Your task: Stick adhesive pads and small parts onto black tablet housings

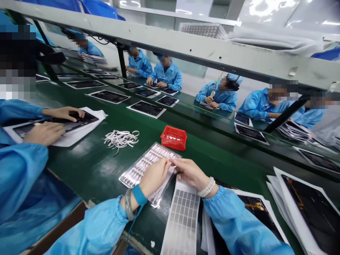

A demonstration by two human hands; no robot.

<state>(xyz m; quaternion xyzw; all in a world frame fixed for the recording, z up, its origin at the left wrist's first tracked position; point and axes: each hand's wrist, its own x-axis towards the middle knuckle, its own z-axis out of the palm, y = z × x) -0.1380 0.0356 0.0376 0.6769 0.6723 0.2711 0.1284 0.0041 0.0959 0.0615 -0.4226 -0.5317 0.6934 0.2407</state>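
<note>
Fingertips pinched, my left hand (155, 175) is raised over a clear plastic tray (127, 179) of small parts in rows. Its tips meet those of my right hand (190, 171), whose thumb and index finger are also closed together. Whatever is pinched between them is too small to make out. Below my right hand lies a sheet of grey rectangular stickers (183, 216), running toward the front edge. A red bin (174, 138) stands just beyond the tray.
A heap of white strips (120, 139) lies left of the red bin. Dark panels on white sheets (310, 209) are stacked at right. To the left a co-worker's hands (45, 132) rest on another panel. A shelf beam (170, 39) crosses above the green bench (90, 170).
</note>
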